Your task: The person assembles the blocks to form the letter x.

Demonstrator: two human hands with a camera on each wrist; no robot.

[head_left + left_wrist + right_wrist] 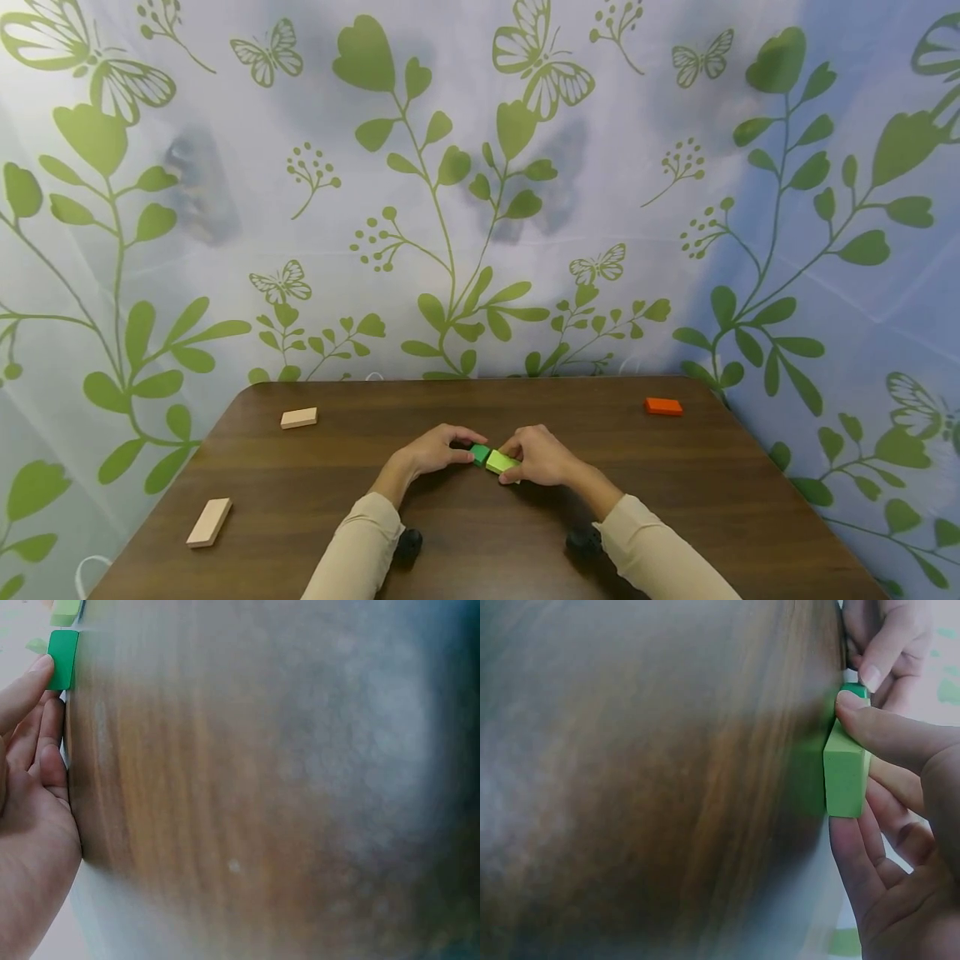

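Near the middle of the table, my left hand (pixel 433 450) pinches a dark green wooden block (pixel 481 454) between thumb and fingers. Just to its right, a light green block (pixel 500 462) is held by my right hand (pixel 543 457), thumb on the near side. The two blocks lie nearly end to end; a thin gap shows between the dark green block (pixel 63 660) and the light green block (pixel 65 610) in the left wrist view. From the right wrist, the light green block (pixel 844 776) shows its near end, and my thumb covers part of its top.
Two pale wooden blocks lie on the left: one at the back (pixel 299 417), another nearer the front (pixel 210 522). A red-orange block (pixel 663 407) sits at the back right of the brown table (pixel 480 533). Behind the table hangs a leaf-patterned curtain (pixel 480 208).
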